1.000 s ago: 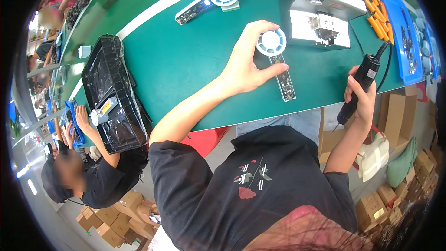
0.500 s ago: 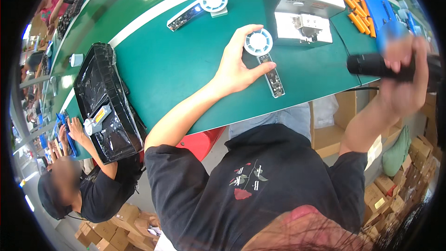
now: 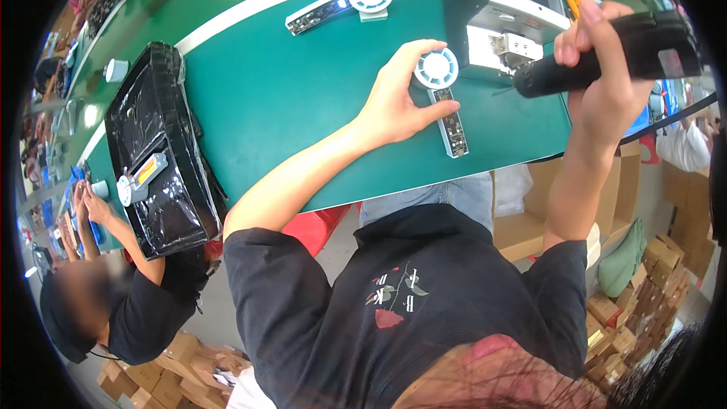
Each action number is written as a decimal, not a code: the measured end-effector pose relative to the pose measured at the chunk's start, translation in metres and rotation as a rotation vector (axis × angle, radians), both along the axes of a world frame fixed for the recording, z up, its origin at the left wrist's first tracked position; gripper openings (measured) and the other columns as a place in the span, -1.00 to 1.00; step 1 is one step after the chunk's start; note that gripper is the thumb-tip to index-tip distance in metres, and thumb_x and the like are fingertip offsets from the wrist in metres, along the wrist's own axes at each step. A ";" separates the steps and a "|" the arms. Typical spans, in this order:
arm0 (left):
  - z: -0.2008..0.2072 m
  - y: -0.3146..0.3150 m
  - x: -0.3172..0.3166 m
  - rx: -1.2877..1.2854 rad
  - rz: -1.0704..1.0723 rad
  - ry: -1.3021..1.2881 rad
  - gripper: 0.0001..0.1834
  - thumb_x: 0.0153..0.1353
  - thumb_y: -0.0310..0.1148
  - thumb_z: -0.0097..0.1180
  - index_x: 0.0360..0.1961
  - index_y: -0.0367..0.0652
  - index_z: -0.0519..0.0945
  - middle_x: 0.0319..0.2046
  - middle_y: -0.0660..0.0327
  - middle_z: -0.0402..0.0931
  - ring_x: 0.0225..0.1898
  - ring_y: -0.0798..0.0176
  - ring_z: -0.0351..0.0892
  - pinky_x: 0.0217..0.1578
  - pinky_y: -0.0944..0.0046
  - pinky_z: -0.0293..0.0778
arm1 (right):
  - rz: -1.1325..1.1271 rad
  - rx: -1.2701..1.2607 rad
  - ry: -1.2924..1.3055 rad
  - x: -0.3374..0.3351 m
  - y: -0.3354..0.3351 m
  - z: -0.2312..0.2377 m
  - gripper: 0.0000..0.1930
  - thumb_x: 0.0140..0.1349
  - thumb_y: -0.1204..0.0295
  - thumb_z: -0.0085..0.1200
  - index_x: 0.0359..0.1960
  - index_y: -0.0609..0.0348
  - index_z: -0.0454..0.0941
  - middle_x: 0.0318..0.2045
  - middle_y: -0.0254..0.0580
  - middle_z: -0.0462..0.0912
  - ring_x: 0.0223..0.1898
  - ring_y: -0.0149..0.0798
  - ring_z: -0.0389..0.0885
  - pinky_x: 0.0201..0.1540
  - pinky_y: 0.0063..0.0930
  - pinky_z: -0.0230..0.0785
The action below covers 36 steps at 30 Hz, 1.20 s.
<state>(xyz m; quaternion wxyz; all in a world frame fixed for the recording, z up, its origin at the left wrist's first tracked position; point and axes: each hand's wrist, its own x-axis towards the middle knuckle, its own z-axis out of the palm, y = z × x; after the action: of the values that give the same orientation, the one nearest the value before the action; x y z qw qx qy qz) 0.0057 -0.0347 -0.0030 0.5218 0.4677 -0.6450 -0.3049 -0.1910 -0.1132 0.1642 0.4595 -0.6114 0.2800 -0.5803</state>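
My left hand [image 3: 392, 106] grips a small handheld fan [image 3: 453, 127] around its round head, with the thumb against its side. The fan lies on the green bench top [image 3: 303, 106], and a circuit board is exposed along its handle. Raised on the right, my right hand [image 3: 609, 79] is wrapped around a black electric screwdriver [image 3: 598, 57]. Its thin, slightly blurred bit points left, in front of the metal machine. A second opened fan [image 3: 341, 6] lies farther back, with a small light glowing on its board.
A metal bench machine [image 3: 503, 23] stands at the back right, with orange parts [image 3: 573, 4] beyond. To the left is a black plastic-wrapped tray [image 3: 151, 129] carrying a fan part [image 3: 144, 176]. A co-worker [image 3: 129, 295] sits at lower left; cartons [image 3: 170, 367] lie on the floor.
My right hand has brought the electric screwdriver left and up from the right edge, toward the machine. My left hand keeps its hold on the fan. The whole view has shifted slightly.
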 end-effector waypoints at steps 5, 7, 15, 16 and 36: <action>0.000 -0.002 0.000 -0.028 0.002 0.009 -0.14 0.00 -0.39 0.64 0.33 -0.19 0.46 0.13 0.07 0.57 0.17 0.10 0.61 0.22 0.12 0.52 | -0.005 -0.074 -0.059 0.025 0.021 -0.002 -0.90 0.37 0.58 0.20 -0.31 0.33 0.54 -0.52 -0.20 0.47 -0.57 -0.30 0.48 -0.41 -0.33 0.42; -0.001 -0.002 0.000 -0.037 -0.001 0.011 -0.15 0.00 -0.40 0.63 0.33 -0.19 0.45 0.12 0.07 0.57 0.17 0.11 0.61 0.22 0.13 0.52 | 0.016 -0.055 -0.061 0.033 0.022 -0.003 -0.90 0.35 0.58 0.22 -0.30 0.34 0.55 -0.52 -0.20 0.49 -0.57 -0.29 0.50 -0.41 -0.33 0.43; -0.003 -0.002 0.000 -0.016 -0.024 0.048 -0.13 0.00 -0.43 0.63 0.34 -0.19 0.44 0.11 0.08 0.56 0.16 0.12 0.61 0.21 0.14 0.53 | 0.037 -0.013 -0.030 0.043 0.017 -0.017 -0.90 0.32 0.58 0.26 -0.27 0.32 0.57 -0.56 -0.22 0.50 -0.58 -0.28 0.52 -0.41 -0.36 0.45; -0.003 -0.002 0.000 -0.016 -0.021 0.045 -0.13 -0.01 -0.43 0.63 0.34 -0.19 0.44 0.11 0.08 0.56 0.16 0.12 0.61 0.21 0.14 0.53 | 0.032 -0.018 -0.023 0.044 0.017 -0.018 -0.90 0.32 0.58 0.26 -0.28 0.31 0.57 -0.56 -0.22 0.50 -0.58 -0.28 0.53 -0.41 -0.36 0.45; -0.001 -0.002 0.001 -0.024 -0.012 0.021 -0.15 0.01 -0.42 0.62 0.33 -0.20 0.45 0.11 0.07 0.57 0.14 0.12 0.63 0.19 0.13 0.55 | 0.028 -0.061 -0.014 0.047 0.019 -0.023 -0.87 0.29 0.62 0.27 -0.25 0.33 0.53 -0.57 -0.20 0.52 -0.61 -0.31 0.51 -0.43 -0.37 0.44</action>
<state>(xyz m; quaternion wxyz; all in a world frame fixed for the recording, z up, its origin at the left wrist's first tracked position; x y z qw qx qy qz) 0.0066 -0.0367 -0.0045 0.5324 0.4540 -0.6460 -0.3052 -0.1437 -0.0939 0.1414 0.4508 -0.6248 0.2504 -0.5863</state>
